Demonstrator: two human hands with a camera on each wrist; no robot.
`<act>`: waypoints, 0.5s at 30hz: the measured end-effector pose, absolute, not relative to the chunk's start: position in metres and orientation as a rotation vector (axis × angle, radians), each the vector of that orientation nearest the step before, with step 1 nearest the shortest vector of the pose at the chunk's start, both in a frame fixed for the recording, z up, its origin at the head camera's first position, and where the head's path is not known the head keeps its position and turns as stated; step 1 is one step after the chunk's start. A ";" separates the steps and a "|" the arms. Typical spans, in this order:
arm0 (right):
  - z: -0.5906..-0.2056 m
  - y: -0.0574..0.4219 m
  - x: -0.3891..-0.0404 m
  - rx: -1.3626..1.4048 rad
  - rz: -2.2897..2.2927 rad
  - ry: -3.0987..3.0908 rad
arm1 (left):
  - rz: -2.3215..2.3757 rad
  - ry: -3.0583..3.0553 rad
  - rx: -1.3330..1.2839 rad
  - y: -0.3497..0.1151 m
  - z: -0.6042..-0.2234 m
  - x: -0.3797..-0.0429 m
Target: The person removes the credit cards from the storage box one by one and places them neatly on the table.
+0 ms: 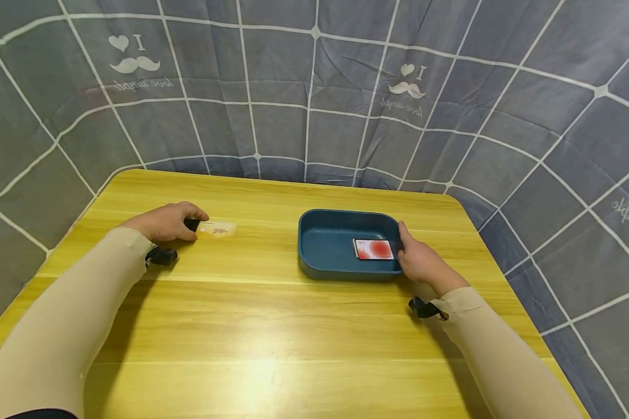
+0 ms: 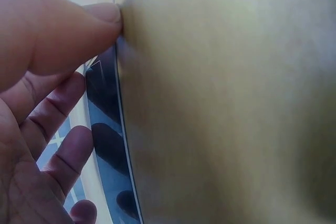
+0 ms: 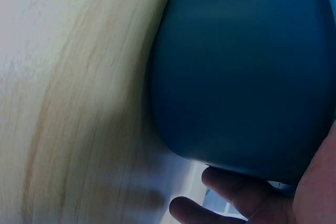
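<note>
My left hand [image 1: 170, 222] is low over the left side of the table. Its thumb and fingers pinch the black end of a thin, flat card [image 1: 217, 229], whose pale yellowish part sticks out to the right. In the left wrist view a glossy dark strip [image 2: 107, 108] mirrors the fingers. My right hand [image 1: 424, 259] grips the right end of a dark blue rectangular bin [image 1: 322, 269], with fingertips against its outer wall in the right wrist view. Inside the bin, near that hand, lies a white card with a red circle [image 1: 374, 249] and a dark end.
Both hands work over a yellow wood-grain table [image 1: 230, 326]. A grey curtain [image 1: 283, 75] with white grid lines hangs round its back and sides. Small black devices are strapped to both wrists, over beige sleeves [image 1: 487, 337].
</note>
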State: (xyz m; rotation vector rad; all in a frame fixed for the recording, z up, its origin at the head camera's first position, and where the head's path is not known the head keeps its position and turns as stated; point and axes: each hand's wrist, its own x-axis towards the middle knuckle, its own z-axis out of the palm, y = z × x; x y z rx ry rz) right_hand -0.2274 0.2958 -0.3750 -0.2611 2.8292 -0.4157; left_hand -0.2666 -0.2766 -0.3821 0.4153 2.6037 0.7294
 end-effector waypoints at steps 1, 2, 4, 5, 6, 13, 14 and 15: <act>-0.375 0.296 -0.228 -0.258 -0.413 2.830 | 0.730 2.601 0.418 -0.277 -0.382 -0.268; -0.375 0.296 -0.228 -0.255 -0.412 2.829 | 0.728 2.600 0.423 -0.277 -0.382 -0.270; -0.374 0.295 -0.228 -0.247 -0.415 2.827 | 0.716 2.601 0.434 -0.278 -0.383 -0.274; -0.374 0.295 -0.229 -0.244 -0.415 2.826 | 0.722 2.596 0.435 -0.279 -0.384 -0.276; -0.374 0.294 -0.229 -0.235 -0.422 2.825 | 0.725 2.593 0.438 -0.280 -0.384 -0.277; -0.375 0.291 -0.231 -0.219 -0.434 2.829 | 0.750 2.573 0.449 -0.286 -0.386 -0.287; -0.375 0.291 -0.232 -0.215 -0.435 2.831 | 0.759 2.565 0.445 -0.286 -0.386 -0.288; -0.375 0.290 -0.232 -0.212 -0.432 2.833 | 0.776 2.551 0.436 -0.286 -0.385 -0.288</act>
